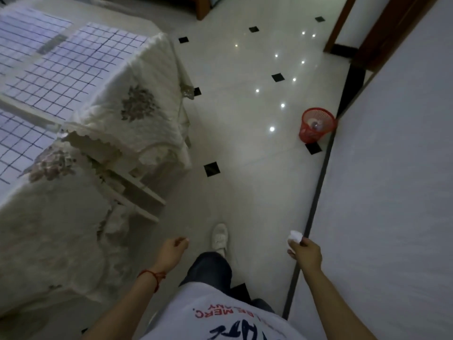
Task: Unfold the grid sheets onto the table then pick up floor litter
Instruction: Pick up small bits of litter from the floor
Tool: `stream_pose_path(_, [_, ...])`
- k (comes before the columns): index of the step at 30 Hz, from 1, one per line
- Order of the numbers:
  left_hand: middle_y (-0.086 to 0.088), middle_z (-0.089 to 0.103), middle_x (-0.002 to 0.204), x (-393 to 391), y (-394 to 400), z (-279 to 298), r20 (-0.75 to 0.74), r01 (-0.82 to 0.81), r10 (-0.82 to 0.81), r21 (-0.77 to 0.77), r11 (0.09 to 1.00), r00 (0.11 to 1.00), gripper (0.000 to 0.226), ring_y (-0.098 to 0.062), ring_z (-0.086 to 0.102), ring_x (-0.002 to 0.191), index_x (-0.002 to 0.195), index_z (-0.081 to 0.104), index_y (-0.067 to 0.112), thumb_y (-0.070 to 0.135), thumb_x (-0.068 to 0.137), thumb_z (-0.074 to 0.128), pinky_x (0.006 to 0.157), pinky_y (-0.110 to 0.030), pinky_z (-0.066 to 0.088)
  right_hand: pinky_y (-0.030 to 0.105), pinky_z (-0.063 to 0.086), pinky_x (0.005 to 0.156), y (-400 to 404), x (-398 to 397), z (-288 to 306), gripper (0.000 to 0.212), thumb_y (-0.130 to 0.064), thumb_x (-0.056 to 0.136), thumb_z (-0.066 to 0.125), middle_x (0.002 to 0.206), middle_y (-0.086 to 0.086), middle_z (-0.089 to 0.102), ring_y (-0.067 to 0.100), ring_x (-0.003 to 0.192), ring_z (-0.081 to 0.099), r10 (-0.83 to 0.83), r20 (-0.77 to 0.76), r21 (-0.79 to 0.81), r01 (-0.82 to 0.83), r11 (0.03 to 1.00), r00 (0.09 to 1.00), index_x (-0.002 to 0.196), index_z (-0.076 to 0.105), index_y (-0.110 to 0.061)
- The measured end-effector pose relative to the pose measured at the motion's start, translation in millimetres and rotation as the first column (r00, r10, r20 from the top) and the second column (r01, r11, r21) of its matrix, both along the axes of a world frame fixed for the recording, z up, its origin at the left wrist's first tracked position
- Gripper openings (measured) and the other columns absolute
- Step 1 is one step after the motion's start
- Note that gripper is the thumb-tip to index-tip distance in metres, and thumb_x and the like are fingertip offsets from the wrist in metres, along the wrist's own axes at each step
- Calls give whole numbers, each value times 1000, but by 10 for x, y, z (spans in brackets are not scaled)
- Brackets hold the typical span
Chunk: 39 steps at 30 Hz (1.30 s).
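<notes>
Pinching crumpled white litter (295, 237), the right hand (306, 253) grip is closed; left hand (172, 251) hangs loosely curled, empty.

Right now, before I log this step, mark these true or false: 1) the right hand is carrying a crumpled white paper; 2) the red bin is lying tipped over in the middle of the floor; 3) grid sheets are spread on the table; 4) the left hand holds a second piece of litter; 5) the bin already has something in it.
1) True: the right hand pinches a crumpled white paper.
2) False: the red bin stands upright beside the wall.
3) True: grid sheets lie open on the table.
4) False: the left hand is loosely curled and holds nothing.
5) True: pale items show through its mesh.
</notes>
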State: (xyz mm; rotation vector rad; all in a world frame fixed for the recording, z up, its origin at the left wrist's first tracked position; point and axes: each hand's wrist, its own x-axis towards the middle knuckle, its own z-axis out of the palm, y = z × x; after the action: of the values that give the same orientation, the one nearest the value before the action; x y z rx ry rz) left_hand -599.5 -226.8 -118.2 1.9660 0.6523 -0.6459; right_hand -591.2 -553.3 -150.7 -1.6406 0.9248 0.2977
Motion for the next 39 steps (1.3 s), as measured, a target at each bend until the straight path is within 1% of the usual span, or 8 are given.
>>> stream_pose_path(5, [-8, 56, 87, 933, -12, -87, -28, 45, -45, -13, 999, 999, 19, -20, 50, 83, 84, 58, 9, 13, 95, 43, 63, -22, 37, 9, 50, 51, -63, 991, 17, 16, -5, 85, 60, 83, 6, 59, 16, 67, 57, -16, 24, -32, 16, 999, 1000, 101, 60, -9])
stream_pose_path(8, [-8, 55, 81, 1568, -19, -75, -63, 83, -82, 20, 996, 995, 30, -19, 49, 78, 66, 49, 23, 14, 95, 43, 62, -23, 36, 27, 55, 73, -159, 1539, 16, 14, -7, 85, 62, 74, -1, 60, 24, 76, 60, -29, -15, -74, 28, 997, 999, 98, 64, -3])
stream_pose_path(13, [-12, 53, 79, 2781, -266, 8, -78, 239, -238, 4, 971, 968, 24, -20, 47, 76, 76, 54, 5, 18, 95, 44, 61, -27, 35, 50, 50, 88, -369, 2273, -11, 21, -13, 83, 64, 75, 6, 63, 32, 82, 61, -43, -76, -134, 33, 990, 996, 92, 65, 6])
stream_pose_path(24, [-2, 52, 70, 5269, -1346, 2, 70, 237, -234, -32, 971, 970, 25, -21, 50, 76, 95, 60, -6, 14, 94, 46, 66, -26, 39, 35, 49, 82, -1229, 4012, -188, 24, -13, 85, 62, 91, 14, 64, 31, 86, 62, -87, -136, -151, 66, 986, 987, 99, 65, 5])
stream_pose_path(28, [-9, 57, 81, 5778, -1599, 11, 44, 172, -172, 10, 985, 984, 27, -23, 51, 79, 102, 60, -9, 12, 93, 46, 75, -31, 40, 43, 51, 84, -1573, 4874, -68, 24, -12, 84, 62, 91, 16, 64, 30, 82, 60, -61, -111, -118, 47, 992, 992, 99, 64, 7])
stream_pose_path(33, [-9, 56, 76, 6247, -1850, 78, 29, 92, -93, 30, 995, 995, 15, -19, 51, 69, 83, 58, 7, 10, 92, 47, 67, -28, 40, 39, 51, 80, -1910, 5940, 162, 22, -7, 85, 60, 94, 17, 64, 23, 72, 59, -18, -56, -106, 12, 994, 998, 102, 64, 7])
stream_pose_path(36, [-10, 56, 78, 6477, -1937, 107, 8, 66, -66, 67, 996, 998, 23, -20, 50, 70, 72, 55, 16, 11, 93, 46, 59, -24, 37, 19, 53, 64, -2020, 6424, 217, 25, -5, 85, 59, 93, 13, 62, 19, 70, 57, 6, -18, -92, -8, 996, 1000, 107, 62, 6])
stream_pose_path(39, [-12, 58, 84, 6825, -2006, 72, -37, 60, -57, 78, 995, 998, 15, -22, 52, 79, 84, 59, 10, 13, 93, 47, 62, -28, 37, 31, 54, 77, -2127, 6845, 213, 25, -7, 84, 61, 102, 20, 66, 24, 80, 58, -6, -5, -108, 5, 994, 1000, 106, 64, 5])
